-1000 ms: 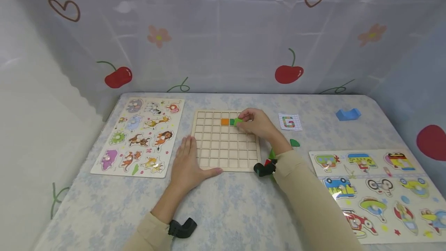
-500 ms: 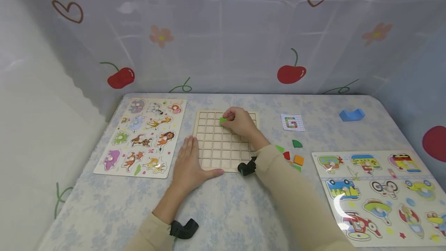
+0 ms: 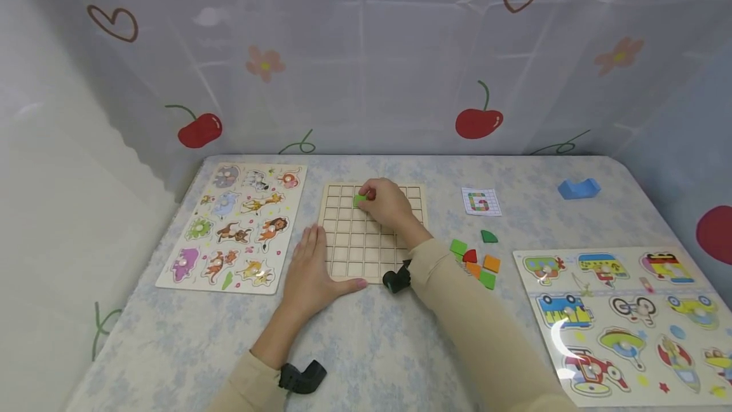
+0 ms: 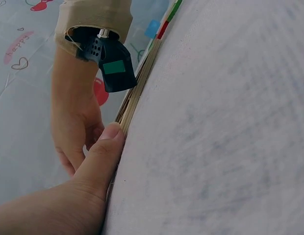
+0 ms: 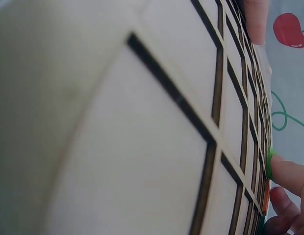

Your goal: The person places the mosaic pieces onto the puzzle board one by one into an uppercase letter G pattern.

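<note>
A wooden grid board [image 3: 345, 253] lies on the table in front of me. My right hand [image 3: 387, 205] is over its upper part and pinches a light green square tile [image 3: 359, 200] at the second row of cells. In the right wrist view an orange tile [image 5: 266, 197] sits in the board beside the green one, with a dark green piece [image 5: 261, 224] beyond it. The hand hides both in the head view. My left hand [image 3: 311, 269] rests against the board's left side, fingers straight, its thumb [image 4: 100, 152] along the near edge.
Right of the board lie loose green, orange and red tiles [image 3: 490, 263], with a dark green quarter piece [image 3: 488, 236]. Behind them is a pattern card [image 3: 481, 202]. An animal puzzle [image 3: 234, 227] lies left, a vehicle puzzle [image 3: 623, 323] right, a blue block [image 3: 579, 189] far right.
My right hand has moved left across the board with the light green tile, past the orange tile. The loose tiles have come into view from behind the right arm. My left hand stays put.
</note>
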`<state>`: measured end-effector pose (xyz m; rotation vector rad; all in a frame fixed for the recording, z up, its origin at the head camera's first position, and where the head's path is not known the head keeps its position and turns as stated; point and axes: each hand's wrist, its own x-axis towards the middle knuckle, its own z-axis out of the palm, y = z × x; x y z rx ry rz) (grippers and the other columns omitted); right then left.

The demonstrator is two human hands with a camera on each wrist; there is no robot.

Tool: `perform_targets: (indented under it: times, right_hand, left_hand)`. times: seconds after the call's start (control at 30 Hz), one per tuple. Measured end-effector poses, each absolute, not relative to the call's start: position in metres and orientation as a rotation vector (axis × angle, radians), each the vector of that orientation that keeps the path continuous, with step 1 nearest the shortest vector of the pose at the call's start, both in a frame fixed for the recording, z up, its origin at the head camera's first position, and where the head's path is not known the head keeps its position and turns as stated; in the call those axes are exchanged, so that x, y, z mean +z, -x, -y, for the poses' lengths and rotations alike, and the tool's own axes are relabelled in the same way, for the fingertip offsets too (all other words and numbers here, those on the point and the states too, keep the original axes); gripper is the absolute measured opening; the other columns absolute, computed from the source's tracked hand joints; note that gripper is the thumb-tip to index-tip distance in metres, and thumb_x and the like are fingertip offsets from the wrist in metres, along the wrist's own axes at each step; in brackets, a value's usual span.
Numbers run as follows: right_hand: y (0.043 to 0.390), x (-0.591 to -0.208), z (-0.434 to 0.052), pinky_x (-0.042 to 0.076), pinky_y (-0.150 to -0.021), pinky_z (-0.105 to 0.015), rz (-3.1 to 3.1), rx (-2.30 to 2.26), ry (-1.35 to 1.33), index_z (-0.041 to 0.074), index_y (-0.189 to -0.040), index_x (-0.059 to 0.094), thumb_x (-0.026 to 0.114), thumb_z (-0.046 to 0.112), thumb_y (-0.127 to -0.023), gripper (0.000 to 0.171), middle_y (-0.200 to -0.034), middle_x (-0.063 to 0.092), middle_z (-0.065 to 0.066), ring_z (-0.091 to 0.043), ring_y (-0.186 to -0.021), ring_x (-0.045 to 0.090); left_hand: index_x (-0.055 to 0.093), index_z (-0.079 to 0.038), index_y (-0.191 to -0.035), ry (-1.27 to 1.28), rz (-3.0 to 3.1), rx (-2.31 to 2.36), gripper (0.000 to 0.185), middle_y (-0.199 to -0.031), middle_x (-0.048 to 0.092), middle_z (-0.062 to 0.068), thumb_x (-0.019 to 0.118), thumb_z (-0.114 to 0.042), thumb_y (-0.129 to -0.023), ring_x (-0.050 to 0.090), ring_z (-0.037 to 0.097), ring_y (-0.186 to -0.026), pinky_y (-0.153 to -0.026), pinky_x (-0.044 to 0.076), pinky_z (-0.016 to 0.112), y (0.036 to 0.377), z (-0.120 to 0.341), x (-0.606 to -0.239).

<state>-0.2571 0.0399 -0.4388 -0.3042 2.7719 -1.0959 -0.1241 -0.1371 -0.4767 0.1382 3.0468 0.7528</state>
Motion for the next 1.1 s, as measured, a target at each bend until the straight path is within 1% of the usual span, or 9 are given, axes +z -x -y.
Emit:
perform_targets:
  times: [0.23,0.57,0.8,1.1]
  right_hand:
    - [0.2544,-0.4363,-0.0382,0.052,-0.078,-0.035,-2.814,-0.99,0.324,0.017,-0.119,0.073,0.066,0.029,-0.096,0.026,-0.11,0.063,-0.002,-0.018,-0.095,0.06]
    - [0.2505,-0.4353,-0.0382,0.055,-0.084,-0.036,-2.807,-0.991,0.27,0.019,-0.122,0.072,0.065,0.029,-0.097,0.028,-0.115,0.065,-0.001,-0.018,-0.102,0.063]
    - [0.2503,-0.4371,-0.039,0.053,-0.076,-0.034,-2.834,-0.997,0.268,0.02,-0.122,0.071,0.066,0.028,-0.097,0.028,-0.112,0.064,-0.002,-0.019,-0.096,0.062]
    - [0.2499,-0.4395,-0.0375,0.053,-0.074,-0.034,-2.854,-0.966,0.282,0.021,-0.12,0.073,0.066,0.031,-0.096,0.027,-0.11,0.064,-0.001,-0.018,-0.094,0.062]
  left_hand:
    - [0.009,0.001,-0.158,-0.135,-3.045,0.741,0.145,-0.167,0.008,0.017,0.063,-0.091,-0.06,0.002,0.029,-0.156,-0.127,0.01,0.048,0.1241,0.1376,-0.477]
    - [0.01,0.001,-0.158,-0.144,-3.052,0.746,0.144,-0.167,0.009,0.017,0.065,-0.089,-0.06,0.004,0.03,-0.156,-0.127,0.011,0.048,0.1242,0.1371,-0.4756]
    - [0.011,0.001,-0.158,-0.137,-3.056,0.746,0.144,-0.167,0.01,0.018,0.065,-0.09,-0.06,0.004,0.03,-0.156,-0.127,0.011,0.049,0.125,0.1364,-0.4753]
    - [0.011,0.001,-0.158,-0.132,-3.056,0.742,0.145,-0.167,0.01,0.018,0.064,-0.09,-0.059,0.004,0.03,-0.156,-0.127,0.011,0.049,0.1248,0.1371,-0.4777]
